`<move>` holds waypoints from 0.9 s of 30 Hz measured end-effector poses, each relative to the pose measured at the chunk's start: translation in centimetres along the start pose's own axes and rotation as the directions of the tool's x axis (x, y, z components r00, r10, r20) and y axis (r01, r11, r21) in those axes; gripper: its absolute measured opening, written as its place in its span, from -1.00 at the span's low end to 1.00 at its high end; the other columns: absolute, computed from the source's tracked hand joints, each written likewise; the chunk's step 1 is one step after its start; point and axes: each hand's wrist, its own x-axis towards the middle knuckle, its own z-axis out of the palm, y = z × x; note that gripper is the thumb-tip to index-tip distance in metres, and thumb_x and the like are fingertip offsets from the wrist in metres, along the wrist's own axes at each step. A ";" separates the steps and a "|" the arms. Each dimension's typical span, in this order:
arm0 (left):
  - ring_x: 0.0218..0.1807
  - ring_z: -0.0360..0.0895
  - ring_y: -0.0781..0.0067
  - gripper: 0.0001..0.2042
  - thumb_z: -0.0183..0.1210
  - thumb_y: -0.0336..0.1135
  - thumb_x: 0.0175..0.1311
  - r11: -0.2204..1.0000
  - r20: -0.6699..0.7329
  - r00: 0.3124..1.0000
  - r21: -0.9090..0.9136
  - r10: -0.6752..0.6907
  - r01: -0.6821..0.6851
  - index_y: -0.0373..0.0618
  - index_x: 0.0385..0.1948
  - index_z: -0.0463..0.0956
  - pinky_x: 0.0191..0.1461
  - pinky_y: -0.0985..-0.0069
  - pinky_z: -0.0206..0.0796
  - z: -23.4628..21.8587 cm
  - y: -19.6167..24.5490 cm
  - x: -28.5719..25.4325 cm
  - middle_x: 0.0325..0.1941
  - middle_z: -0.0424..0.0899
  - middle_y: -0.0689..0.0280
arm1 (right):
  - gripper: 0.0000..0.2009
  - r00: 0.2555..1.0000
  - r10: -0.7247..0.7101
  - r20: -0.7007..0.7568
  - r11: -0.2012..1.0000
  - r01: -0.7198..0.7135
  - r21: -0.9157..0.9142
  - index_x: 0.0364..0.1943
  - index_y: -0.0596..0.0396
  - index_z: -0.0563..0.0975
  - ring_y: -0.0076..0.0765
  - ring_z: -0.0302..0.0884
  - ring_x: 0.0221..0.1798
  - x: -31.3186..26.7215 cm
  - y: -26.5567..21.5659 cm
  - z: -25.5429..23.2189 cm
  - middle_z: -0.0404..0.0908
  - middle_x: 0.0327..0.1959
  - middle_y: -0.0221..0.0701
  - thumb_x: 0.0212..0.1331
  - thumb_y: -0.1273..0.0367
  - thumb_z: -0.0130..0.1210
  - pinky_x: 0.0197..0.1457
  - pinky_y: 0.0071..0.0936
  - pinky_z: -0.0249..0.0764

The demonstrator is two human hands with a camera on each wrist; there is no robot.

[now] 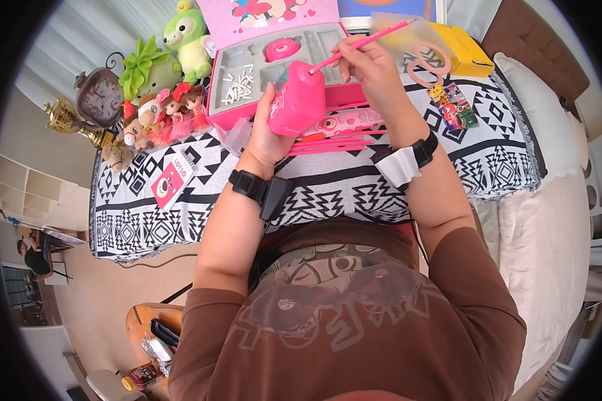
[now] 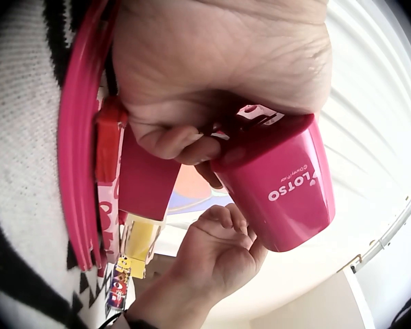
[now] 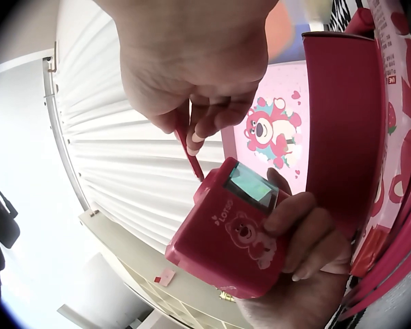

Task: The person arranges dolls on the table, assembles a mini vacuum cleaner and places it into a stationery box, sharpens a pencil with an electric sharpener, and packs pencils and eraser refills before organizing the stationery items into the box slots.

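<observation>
The left hand (image 1: 269, 132) grips a pink device (image 1: 302, 100) marked LOTSO, tilted above the patterned cloth. In the right wrist view, the device (image 3: 226, 236) shows a bear picture and a small translucent window. The right hand (image 1: 374, 75) pinches a pink pencil (image 1: 364, 41), whose lower end meets the raised opening on the device's top. Whether the tip is inside cannot be told. Behind them lies an open pink gift box (image 1: 231, 113) with white sticks (image 1: 237, 88) and a round pink item (image 1: 283, 49) in its tray.
Pink pencils (image 1: 331, 146) and a pink patterned case (image 1: 344, 123) lie in front of the box. Plush toys (image 1: 187, 43), dolls and a clock (image 1: 102, 98) stand at the left, near a LOTSO notepad (image 1: 173, 180). A yellow box (image 1: 467, 52) and colourful cards (image 1: 453, 107) lie at the right.
</observation>
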 end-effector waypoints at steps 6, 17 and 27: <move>0.16 0.52 0.36 -0.41 -0.24 0.19 0.45 1.000 -0.047 0.999 0.014 -0.001 0.001 -0.12 0.21 0.38 0.28 0.32 0.29 0.2 0.0 0.0 0.13 0.58 0.24 | -0.87 1.000 -0.001 0.014 0.999 0.002 -0.043 -0.22 0.17 0.59 -0.65 0.41 -0.52 -0.2 -0.4 0.4 0.55 -0.48 -0.50 0.28 0.41 0.11 -0.39 -0.67 0.32; 0.00 0.54 0.37 -0.41 -0.28 0.22 0.44 0.994 -0.133 0.991 0.110 -0.002 0.017 -0.06 0.18 0.39 0.06 0.43 0.33 0.6 -0.2 0.3 0.00 0.61 0.25 | -0.88 0.998 -0.045 0.044 0.986 0.051 -0.161 -0.21 0.16 0.60 -0.72 0.38 -0.51 -0.3 -0.5 0.6 0.61 -0.39 -0.49 0.27 0.41 0.12 -0.41 -0.72 0.31; 0.12 0.53 0.38 -0.40 -0.30 0.19 0.46 0.948 -0.136 0.982 0.307 0.133 -0.086 -0.10 0.26 0.33 0.17 0.41 0.36 1.5 -0.8 -0.1 0.11 0.58 0.23 | -0.86 0.999 0.032 -0.008 0.965 -0.033 -0.260 -0.24 0.16 0.58 -0.67 0.41 -0.50 -0.6 -0.8 1.3 0.53 -0.54 -0.51 0.33 0.38 0.07 -0.34 -0.67 0.31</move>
